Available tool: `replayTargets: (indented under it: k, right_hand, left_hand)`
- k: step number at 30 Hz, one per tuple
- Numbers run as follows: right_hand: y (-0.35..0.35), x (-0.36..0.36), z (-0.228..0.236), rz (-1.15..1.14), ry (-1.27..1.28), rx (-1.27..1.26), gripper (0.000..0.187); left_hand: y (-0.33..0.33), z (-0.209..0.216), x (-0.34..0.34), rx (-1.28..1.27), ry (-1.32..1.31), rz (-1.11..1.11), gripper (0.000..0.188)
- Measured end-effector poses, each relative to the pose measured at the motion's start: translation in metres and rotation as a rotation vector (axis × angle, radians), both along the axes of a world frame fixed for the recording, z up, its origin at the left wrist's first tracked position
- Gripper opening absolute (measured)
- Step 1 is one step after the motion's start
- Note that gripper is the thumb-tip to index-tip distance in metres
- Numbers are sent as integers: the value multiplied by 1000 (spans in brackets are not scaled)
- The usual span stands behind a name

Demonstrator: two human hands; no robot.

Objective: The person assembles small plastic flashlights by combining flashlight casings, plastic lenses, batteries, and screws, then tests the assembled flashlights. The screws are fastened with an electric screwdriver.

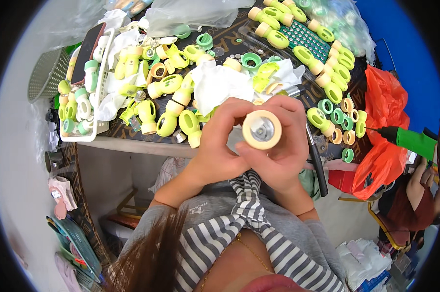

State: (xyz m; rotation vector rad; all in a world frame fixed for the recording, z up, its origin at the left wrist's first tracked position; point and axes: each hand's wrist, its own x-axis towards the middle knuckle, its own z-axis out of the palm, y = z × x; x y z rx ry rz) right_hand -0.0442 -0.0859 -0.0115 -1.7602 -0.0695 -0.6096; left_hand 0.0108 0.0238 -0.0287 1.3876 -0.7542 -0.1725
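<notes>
Between my two hands, just over the table's near edge, is a small flashlight point(262, 129). Its round lens, ringed in cream, faces up; its body is mostly hidden by my fingers. My left hand point(219, 137) closes round it from the left. From the right, my right hand point(287, 138) wraps it, with the thumb near the rim. White tissue point(220, 85) lies just beyond my hands. Several yellow-green flashlights point(168, 124) and loose shell parts lie to the left. A black-handled tool point(317, 163) sticks out over the table edge by my right hand.
A white basket point(84, 137) of flashlights stands at the left. Green and cream rings point(337, 116) lie at the right, near a red plastic bag point(383, 107) and a green power tool point(412, 141). Beyond sits a green board of small parts point(305, 43). Another person's arm point(417, 187) shows at far right.
</notes>
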Motion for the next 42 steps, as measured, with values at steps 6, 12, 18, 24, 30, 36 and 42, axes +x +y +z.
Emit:
replayTargets:
  k: [6,12,18,24,30,36,42]
  right_hand:
    - [2,1,-1,-32,0,-13,42]
    - [-1,-1,-3,-42,4,-65,41]
    - [0,-5,0,-32,143,360,39]
    - [-5,-3,-3,32,52,571,39]
    - [-24,0,-14,72,-112,811,31]
    - [-21,5,-16,142,-76,808,30]
    - [-13,3,-13,83,-43,807,29]
  left_hand:
    - [-2,5,-7,4,151,-90,56]
    - [-5,5,-10,-20,103,-71,46]
    - [-4,-4,-9,-32,75,-75,52]
    - [11,3,3,70,-72,-65,51]
    - [83,3,74,266,-251,664,28]
    - [114,32,122,925,-573,662,26]
    - [100,19,157,1196,-308,696,38]
